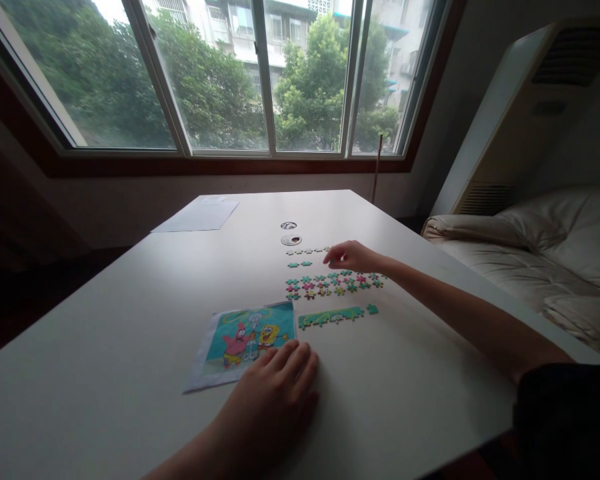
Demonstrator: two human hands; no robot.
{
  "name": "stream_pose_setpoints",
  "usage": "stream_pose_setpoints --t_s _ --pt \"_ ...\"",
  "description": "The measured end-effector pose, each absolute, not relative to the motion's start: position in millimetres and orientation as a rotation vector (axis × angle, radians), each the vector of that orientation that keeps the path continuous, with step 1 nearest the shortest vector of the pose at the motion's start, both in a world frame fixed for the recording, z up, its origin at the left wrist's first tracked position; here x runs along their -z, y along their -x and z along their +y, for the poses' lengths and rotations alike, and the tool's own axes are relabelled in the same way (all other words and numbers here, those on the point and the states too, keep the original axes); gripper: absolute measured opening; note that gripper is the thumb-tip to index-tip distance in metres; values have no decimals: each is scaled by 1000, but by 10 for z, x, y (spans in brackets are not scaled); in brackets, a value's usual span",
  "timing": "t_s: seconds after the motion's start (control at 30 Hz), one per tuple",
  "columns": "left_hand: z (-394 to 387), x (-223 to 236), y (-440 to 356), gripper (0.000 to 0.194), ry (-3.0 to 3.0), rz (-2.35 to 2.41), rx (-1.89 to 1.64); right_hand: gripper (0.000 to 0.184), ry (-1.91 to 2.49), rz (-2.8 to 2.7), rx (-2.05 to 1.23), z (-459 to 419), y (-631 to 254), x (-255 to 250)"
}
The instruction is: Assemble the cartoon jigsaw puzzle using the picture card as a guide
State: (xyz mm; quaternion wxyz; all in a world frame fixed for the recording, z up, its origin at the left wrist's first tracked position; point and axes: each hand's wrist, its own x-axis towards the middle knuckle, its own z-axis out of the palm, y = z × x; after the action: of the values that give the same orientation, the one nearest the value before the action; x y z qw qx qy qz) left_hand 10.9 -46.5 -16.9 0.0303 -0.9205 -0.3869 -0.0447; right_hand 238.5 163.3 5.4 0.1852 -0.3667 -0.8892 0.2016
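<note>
Resting unclenched at 6 o'clock on my feed, the left hand point(280, 383) covers the 5 o'clock corner of the picture point(250, 327). From there, I see the joined strip point(325, 317) near 3 o'clock and loose pieces point(309, 287) toward 2. The right hand point(350, 255) hangs over the pieces, fingers curled; I cannot tell whether they pinch 1. Farther off, 2 discs point(289, 226) lie at 1 o'clock.
</note>
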Motion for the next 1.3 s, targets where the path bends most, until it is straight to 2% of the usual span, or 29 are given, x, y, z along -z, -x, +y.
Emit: stream_pose_setpoints --t_s 0.27,0.5,0.63,0.83,0.9,1.1,1.3 --pt "-378 96 -187 26 2842 -1120 51 26 1107 -2308 -910 1109 -3035 40" --pt "-297 32 -457 19 2930 -1029 103 28 1126 -2362 -754 912 -3108 79" --pt "-199 103 -653 24 2941 -1079 225 23 1170 -2372 -688 865 -3067 74" --pt "-97 305 -846 43 2940 -1142 350 27 1110 -2413 -623 841 -3047 107" --pt "-95 357 -864 43 2958 -1167 388 26 1079 -2382 -713 842 -3047 132" --pt "-114 394 -853 41 2985 -1200 428 30 1127 -2013 -1303 843 -3061 210" --pt "-117 386 -853 41 2987 -1204 444 31 1158 -1939 -1252 843 -3070 280"
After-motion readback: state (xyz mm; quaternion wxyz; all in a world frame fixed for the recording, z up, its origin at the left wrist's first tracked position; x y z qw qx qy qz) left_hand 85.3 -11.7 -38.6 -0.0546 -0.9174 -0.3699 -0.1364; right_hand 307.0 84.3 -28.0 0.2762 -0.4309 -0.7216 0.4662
